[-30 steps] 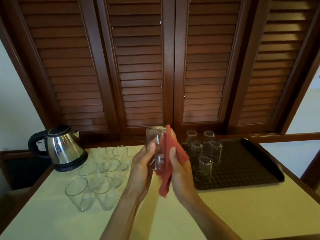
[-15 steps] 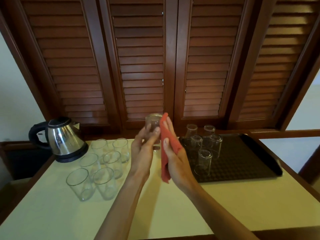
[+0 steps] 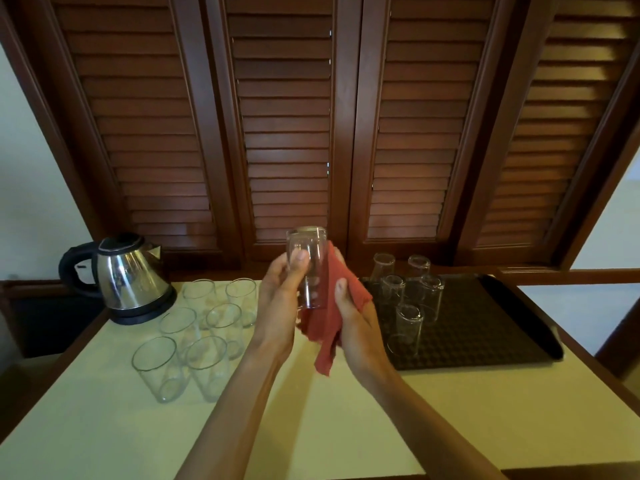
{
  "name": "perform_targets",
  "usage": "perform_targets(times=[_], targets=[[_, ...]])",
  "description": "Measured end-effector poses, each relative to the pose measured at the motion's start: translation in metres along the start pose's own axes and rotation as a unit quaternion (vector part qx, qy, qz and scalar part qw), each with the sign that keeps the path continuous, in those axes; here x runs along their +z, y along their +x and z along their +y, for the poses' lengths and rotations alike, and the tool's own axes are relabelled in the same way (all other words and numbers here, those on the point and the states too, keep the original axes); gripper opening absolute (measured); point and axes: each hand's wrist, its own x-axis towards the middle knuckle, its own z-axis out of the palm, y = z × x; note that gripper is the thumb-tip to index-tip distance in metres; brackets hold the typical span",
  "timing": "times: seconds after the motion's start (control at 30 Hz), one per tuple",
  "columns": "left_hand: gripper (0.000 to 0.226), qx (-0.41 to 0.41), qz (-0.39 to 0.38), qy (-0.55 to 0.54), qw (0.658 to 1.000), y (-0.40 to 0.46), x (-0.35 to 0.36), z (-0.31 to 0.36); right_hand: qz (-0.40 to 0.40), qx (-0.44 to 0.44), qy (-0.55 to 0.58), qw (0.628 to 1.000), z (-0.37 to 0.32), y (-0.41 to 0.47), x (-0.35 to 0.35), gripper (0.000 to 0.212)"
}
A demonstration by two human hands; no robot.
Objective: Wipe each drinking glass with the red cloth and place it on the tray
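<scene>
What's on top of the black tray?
Five clear glasses stand upside down on the black tray, grouped at its left end. The right hand and red cloth cover the tray's near left corner.

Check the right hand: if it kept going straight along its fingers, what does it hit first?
The right hand points up and away, its fingers behind the red cloth. The cloth, already pressed on the held glass, comes first; beyond that probably the wooden shutter, though depth is unclear.
</scene>
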Motion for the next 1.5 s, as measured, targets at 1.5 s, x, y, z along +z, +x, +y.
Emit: perform_targets(times=[1.5], targets=[[0.054, -0.075, -0.053, 0.020, 0.996, -0.042, 0.011, -0.002, 0.020, -0.048, -0.027, 0.998, -0.006, -0.010, 0.001, 0.062]])
